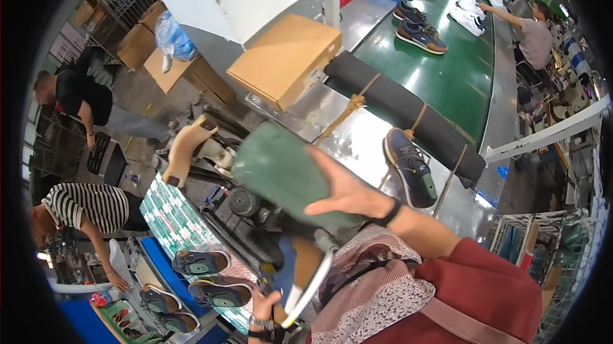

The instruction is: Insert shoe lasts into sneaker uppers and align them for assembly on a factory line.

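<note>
My right hand is wrapped round a large green block, rounded at its far end and smeared by motion; it looks like a shoe last. Lower down, my left hand grips a navy and brown shoe with a white sole, also blurred and tilted on its side. Past my right wrist, another navy shoe with a green last inside lies on the metal bench. To the left, two dark shoes rest on a green-and-white patterned surface.
A machine with a beige curved part and a motor stands beyond my hands. A cardboard box and a tied black roll border the green conveyor. Co-workers are at the left and far right.
</note>
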`<state>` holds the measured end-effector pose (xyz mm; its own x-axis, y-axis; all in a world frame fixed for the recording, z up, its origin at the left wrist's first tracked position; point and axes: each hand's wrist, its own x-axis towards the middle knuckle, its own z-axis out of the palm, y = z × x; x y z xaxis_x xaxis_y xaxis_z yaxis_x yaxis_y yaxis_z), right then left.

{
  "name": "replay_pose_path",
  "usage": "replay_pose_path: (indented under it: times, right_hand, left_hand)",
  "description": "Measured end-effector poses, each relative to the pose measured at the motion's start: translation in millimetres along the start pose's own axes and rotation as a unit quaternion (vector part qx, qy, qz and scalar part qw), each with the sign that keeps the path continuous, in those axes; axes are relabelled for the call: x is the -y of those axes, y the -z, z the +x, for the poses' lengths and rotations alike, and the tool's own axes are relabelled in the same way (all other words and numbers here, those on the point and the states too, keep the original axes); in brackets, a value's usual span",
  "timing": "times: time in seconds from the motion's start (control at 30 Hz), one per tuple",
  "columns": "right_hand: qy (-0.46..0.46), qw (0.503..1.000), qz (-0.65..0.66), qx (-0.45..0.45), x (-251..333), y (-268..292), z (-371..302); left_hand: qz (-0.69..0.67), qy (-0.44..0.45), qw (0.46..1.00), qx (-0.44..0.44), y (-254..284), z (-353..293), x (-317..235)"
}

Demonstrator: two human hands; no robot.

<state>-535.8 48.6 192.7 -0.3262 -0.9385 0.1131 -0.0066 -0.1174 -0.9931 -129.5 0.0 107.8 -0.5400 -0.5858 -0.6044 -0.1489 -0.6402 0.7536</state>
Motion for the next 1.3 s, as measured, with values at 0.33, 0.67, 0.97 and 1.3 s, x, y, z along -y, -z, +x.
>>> replay_pose_path:
  times: [0.33,0.67,0.97,1.3]
  right_hand:
    - [-0.283,0.672,-0.483,-0.486,-107.0,258.7,-266.2]
    - [-0.222,0.849,-0.397,-0.27,-123.8,198.6,-237.3]
    - [-0.394,0.917,-0.052,-0.044,-10.3,260.9,-193.2]
    - [-0.178,0.983,0.028,-0.045,-11.0,164.3,-64.3]
  left_hand:
    - [0.426,-0.305,0.838,-0.15,-315.0,281.9,-39.8]
    - [0.588,-0.325,0.727,-0.144,-360.1,322.3,17.9]
    - [0.658,-0.397,0.575,0.281,-394.6,177.7,-29.7]
    - [0.257,-0.267,0.929,0.017,-281.1,106.5,-60.2]
